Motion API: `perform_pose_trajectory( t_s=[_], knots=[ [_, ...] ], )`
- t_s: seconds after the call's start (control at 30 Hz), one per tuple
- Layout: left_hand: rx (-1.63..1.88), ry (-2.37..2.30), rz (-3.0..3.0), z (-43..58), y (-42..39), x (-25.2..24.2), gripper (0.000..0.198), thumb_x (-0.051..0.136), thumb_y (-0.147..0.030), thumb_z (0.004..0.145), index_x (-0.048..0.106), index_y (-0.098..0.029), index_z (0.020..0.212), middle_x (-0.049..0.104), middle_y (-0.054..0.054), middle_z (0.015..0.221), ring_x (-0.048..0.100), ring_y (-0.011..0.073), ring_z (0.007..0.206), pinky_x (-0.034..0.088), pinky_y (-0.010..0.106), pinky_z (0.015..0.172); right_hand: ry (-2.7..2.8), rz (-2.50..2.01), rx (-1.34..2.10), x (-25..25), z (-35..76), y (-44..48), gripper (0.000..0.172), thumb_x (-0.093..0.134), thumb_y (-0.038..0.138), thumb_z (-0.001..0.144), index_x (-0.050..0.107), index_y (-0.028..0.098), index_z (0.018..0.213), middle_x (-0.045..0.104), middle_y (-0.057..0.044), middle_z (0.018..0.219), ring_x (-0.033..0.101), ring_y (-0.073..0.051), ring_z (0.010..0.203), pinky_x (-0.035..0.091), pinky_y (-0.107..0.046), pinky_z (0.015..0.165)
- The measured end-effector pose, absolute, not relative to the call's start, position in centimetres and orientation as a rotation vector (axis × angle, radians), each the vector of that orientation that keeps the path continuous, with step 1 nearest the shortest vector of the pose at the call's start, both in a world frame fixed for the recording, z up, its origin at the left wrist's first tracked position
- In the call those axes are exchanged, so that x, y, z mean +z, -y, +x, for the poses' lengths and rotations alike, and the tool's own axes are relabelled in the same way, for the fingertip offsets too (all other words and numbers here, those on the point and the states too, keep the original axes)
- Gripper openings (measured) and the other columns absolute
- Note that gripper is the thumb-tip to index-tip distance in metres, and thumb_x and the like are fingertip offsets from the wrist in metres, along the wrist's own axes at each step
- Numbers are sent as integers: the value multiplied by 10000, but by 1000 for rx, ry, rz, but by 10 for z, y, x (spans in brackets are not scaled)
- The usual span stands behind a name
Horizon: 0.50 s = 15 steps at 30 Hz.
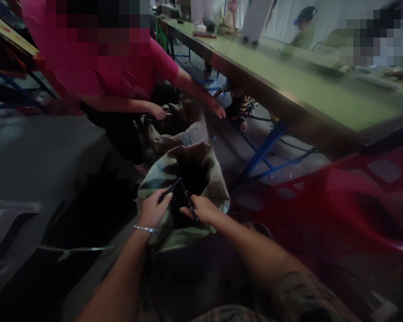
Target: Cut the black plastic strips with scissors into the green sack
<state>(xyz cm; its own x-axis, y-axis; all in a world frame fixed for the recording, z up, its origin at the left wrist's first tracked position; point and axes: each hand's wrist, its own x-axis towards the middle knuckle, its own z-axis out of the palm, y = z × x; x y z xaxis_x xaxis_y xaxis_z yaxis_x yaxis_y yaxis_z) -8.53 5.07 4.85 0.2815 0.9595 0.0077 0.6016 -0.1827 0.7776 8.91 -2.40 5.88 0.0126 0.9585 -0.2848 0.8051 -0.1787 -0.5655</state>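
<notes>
My left hand (153, 210) is closed around a slim black piece (174, 185) that points up and to the right. In my right hand (202, 209) is a narrow black hand tool (189, 202), its tip close to the far end of the black piece. The dim light hides the exact kind of both, and I cannot tell whether they touch. Both hands are over the mouth of an open, pale woven sack (218, 179) with a folded-down rim. The inside of the sack is dark, so its contents do not show clearly.
A person in a pink shirt (127, 82) works over a second sack (196, 133) just ahead, with a small tool in one hand. A long green-topped table (289, 85) on blue legs runs along the right. Red plastic chairs (322, 201) are at right, a pale stool (6, 228) at left.
</notes>
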Motion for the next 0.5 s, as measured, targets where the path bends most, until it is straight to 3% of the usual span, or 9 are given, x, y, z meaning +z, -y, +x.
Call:
perform_pose_trajectory(
  t_s=[0.5],
  knots=[
    [656, -1429, 1893, -88, -53, 48, 439, 481, -506, 763, 651, -193, 1020, 675, 33, 790, 577, 161, 668, 438, 239, 616, 1822, -2026, 954, 63, 89, 26, 539, 472, 664, 741, 556, 165, 929, 625, -71, 864, 565, -159, 755, 342, -227, 585]
  ],
)
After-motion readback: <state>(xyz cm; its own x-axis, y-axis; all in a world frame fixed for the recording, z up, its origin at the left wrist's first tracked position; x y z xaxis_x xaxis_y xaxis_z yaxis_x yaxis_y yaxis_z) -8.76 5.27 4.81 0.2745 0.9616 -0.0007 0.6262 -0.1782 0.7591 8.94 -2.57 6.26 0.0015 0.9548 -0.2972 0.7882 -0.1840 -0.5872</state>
